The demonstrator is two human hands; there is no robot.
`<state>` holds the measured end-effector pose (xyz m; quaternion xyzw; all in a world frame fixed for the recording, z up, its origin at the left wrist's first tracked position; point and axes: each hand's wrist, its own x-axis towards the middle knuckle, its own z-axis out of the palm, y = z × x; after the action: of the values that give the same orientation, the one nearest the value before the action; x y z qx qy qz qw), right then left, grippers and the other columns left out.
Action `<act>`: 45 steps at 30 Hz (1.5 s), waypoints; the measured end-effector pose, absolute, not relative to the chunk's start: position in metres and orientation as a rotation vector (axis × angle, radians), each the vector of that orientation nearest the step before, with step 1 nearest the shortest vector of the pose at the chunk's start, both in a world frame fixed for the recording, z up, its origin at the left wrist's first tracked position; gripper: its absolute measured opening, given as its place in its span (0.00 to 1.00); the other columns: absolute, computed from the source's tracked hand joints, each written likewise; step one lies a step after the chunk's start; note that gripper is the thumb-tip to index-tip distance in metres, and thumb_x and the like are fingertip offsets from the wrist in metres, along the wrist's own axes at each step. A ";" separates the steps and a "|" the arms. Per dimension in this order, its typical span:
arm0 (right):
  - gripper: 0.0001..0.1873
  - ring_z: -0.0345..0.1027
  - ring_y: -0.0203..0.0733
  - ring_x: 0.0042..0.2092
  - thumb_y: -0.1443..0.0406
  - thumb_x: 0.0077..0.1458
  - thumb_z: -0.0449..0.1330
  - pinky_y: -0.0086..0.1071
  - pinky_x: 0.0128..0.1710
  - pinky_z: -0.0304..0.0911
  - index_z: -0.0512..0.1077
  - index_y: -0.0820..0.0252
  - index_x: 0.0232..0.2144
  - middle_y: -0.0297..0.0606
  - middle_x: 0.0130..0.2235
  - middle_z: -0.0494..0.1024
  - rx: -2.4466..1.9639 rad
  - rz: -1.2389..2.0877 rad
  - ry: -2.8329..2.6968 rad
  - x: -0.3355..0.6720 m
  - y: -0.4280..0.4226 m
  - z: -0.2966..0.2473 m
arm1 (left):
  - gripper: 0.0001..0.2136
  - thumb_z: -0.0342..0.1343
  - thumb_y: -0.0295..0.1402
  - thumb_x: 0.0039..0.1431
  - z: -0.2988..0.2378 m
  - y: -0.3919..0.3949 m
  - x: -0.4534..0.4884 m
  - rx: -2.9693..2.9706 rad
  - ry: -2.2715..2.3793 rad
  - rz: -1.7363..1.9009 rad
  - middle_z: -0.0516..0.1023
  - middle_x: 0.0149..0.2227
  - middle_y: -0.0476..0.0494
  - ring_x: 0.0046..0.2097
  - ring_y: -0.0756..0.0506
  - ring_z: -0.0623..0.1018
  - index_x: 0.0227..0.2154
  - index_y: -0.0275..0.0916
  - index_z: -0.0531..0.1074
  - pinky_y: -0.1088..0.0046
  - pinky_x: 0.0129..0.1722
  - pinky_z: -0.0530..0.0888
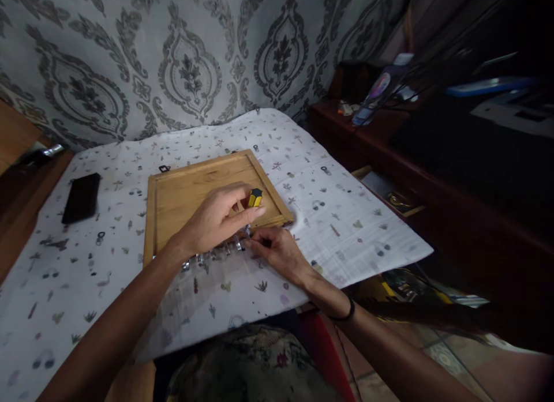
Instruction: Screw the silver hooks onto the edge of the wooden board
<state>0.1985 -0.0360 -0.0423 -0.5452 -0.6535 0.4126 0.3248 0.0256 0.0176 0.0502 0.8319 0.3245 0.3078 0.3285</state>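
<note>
A shallow wooden tray-like board (pixel 190 183) lies on a patterned white cloth (pixel 78 258). My left hand (pixel 216 217) is closed around a screwdriver with a yellow and black handle (pixel 255 197), held upright over the board's near edge. Just below it my right hand (pixel 279 252) pinches a small part at that edge; I cannot make out what the part is. A row of small metal hooks or clips (pixel 212 253) runs along the board's near edge, partly hidden under my left hand.
A black phone (pixel 81 196) lies on the cloth at the left. A dark wooden cabinet (pixel 433 183) stands to the right with a bottle (pixel 381 87) and small items on it. Patterned wallpaper is behind. The cloth's near edge hangs over my lap.
</note>
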 end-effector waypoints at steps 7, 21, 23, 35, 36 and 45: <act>0.16 0.61 0.34 0.26 0.61 0.61 0.64 0.30 0.30 0.53 0.73 0.60 0.22 0.31 0.23 0.74 -1.450 1.082 -1.725 0.199 -0.036 -0.042 | 0.12 0.57 0.40 0.67 0.047 0.016 0.023 2.155 0.876 0.815 0.78 0.35 0.45 0.36 0.48 0.76 0.32 0.37 0.74 0.75 0.31 0.70; 0.17 0.61 0.34 0.26 0.59 0.61 0.63 0.30 0.29 0.53 0.73 0.59 0.21 0.31 0.23 0.74 -1.454 1.096 -1.716 0.200 -0.037 -0.042 | 0.10 0.59 0.38 0.66 0.042 0.018 0.021 2.131 0.913 0.937 0.79 0.34 0.45 0.36 0.48 0.76 0.32 0.38 0.75 0.76 0.30 0.71; 0.17 0.61 0.34 0.26 0.59 0.61 0.63 0.30 0.29 0.53 0.73 0.59 0.22 0.31 0.22 0.74 -1.451 1.085 -1.722 0.200 -0.037 -0.043 | 0.11 0.59 0.39 0.66 0.042 0.017 0.021 2.123 0.922 0.923 0.79 0.34 0.44 0.36 0.48 0.76 0.31 0.38 0.75 0.76 0.30 0.71; 0.17 0.64 0.35 0.27 0.59 0.61 0.63 0.30 0.30 0.55 0.73 0.59 0.22 0.32 0.23 0.75 -1.420 1.071 -1.726 0.201 -0.038 -0.044 | 0.10 0.57 0.38 0.67 0.041 0.019 0.021 2.150 0.907 0.891 0.78 0.35 0.44 0.36 0.48 0.76 0.32 0.38 0.73 0.76 0.31 0.71; 0.16 0.64 0.35 0.27 0.59 0.61 0.63 0.30 0.30 0.56 0.73 0.59 0.22 0.32 0.23 0.76 -1.425 1.070 -1.722 0.200 -0.039 -0.044 | 0.10 0.56 0.38 0.67 0.041 0.020 0.021 2.145 0.897 0.886 0.78 0.35 0.44 0.36 0.48 0.76 0.32 0.38 0.73 0.76 0.31 0.71; 0.16 0.65 0.35 0.27 0.58 0.60 0.64 0.30 0.30 0.56 0.73 0.59 0.22 0.33 0.24 0.75 -1.442 1.079 -1.691 0.199 -0.039 -0.043 | 0.10 0.56 0.39 0.67 0.034 0.025 0.022 2.035 0.859 0.892 0.77 0.33 0.47 0.34 0.49 0.74 0.35 0.38 0.73 0.76 0.30 0.70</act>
<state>0.1986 -0.0394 -0.0434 -0.5510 -0.6464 0.4125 0.3293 0.0222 0.0246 0.0336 0.7934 0.3348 0.3478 0.3708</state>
